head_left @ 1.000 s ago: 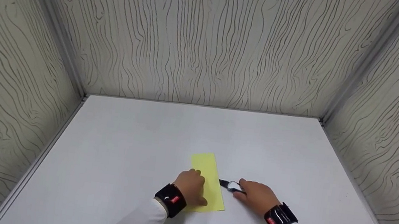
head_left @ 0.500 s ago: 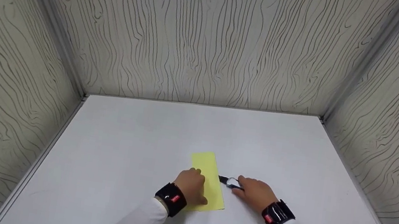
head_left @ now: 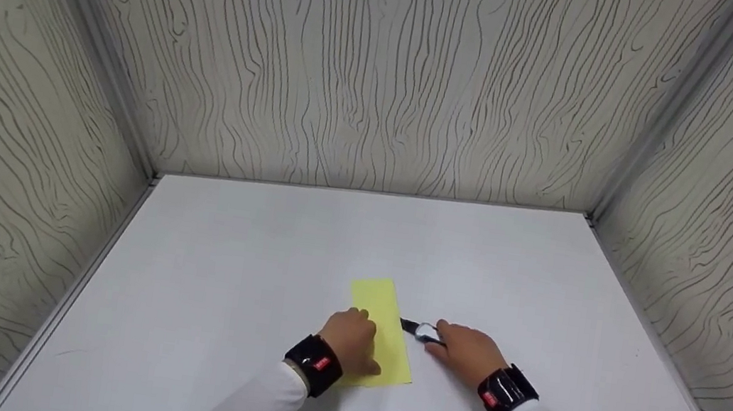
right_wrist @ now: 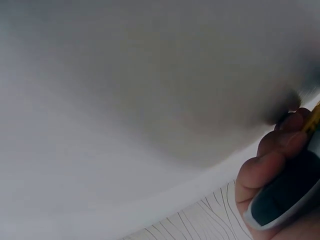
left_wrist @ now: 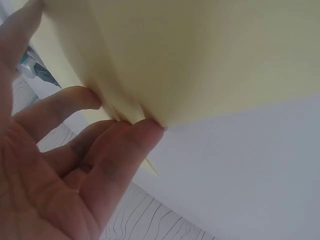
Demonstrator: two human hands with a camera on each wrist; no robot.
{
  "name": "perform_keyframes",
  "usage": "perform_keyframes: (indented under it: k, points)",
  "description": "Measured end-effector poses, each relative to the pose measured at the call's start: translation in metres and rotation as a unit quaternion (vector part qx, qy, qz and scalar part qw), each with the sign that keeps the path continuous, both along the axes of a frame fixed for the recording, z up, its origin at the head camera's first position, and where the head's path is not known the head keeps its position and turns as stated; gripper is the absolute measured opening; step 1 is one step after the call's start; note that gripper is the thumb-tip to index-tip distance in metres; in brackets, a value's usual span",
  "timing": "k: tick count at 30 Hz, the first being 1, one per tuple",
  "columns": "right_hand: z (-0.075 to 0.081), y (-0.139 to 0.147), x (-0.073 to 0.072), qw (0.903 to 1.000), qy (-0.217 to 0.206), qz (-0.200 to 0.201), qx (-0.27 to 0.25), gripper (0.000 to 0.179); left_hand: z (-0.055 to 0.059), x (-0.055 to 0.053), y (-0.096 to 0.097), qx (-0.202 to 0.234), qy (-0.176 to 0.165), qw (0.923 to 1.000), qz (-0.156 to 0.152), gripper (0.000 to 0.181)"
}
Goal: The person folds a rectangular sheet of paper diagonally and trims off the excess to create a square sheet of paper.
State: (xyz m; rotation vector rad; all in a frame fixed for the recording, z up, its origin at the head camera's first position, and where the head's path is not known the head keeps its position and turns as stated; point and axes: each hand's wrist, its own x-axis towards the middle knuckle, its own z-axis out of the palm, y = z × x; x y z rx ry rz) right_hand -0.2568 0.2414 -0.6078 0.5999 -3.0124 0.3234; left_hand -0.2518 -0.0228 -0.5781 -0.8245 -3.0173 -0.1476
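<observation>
A yellow sheet of paper (head_left: 385, 326) lies on the white table in the head view. My left hand (head_left: 349, 343) rests on its left part, thumb apart from the fingers. In the left wrist view, bent fingertips (left_wrist: 150, 127) press the yellow paper (left_wrist: 215, 55) near its edge. My right hand (head_left: 469, 355) grips a hand tool (head_left: 426, 333) with a dark front end and a whitish rounded middle. That dark end meets the paper's right edge; its exact kind is unclear. The right wrist view shows fingers round its dark teal, white-edged handle (right_wrist: 290, 192), beside a small yellow part.
The white table (head_left: 247, 239) extends around both hands. Panels with a wood-grain pattern (head_left: 371, 70) rise behind it and at both sides. Black bands (head_left: 314, 365) circle both wrists.
My right hand and the tool have shifted slightly up and left along the paper's right edge. The left hand and the paper stay almost where they were.
</observation>
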Motion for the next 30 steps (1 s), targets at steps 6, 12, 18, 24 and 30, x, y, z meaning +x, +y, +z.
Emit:
perform_keyframes:
  k: [6,12,18,24,30]
  points:
    - [-0.002,-0.002,-0.002,0.9996,-0.015,-0.022,0.006,0.031,0.004,0.002,0.000,-0.006,0.002,1.0000,-0.001,0.045]
    - [-0.001,-0.004,-0.004,0.9997,-0.012,-0.020,0.000,0.030,0.005,0.002,0.001,-0.006,-0.006,1.0000,-0.002,0.045]
    - [-0.004,-0.002,-0.009,0.9996,-0.015,-0.023,-0.003,0.029,0.001,0.000,0.002,-0.004,-0.006,1.0000,-0.001,0.045]
    - [-0.003,-0.006,-0.009,0.9996,-0.010,-0.025,-0.005,0.030,0.000,0.000,0.003,-0.004,-0.004,1.0000,0.001,0.045]
    - [-0.002,-0.007,-0.008,0.9996,-0.007,-0.027,-0.002,0.029,-0.007,-0.002,0.003,0.000,-0.001,1.0000,0.006,0.045]
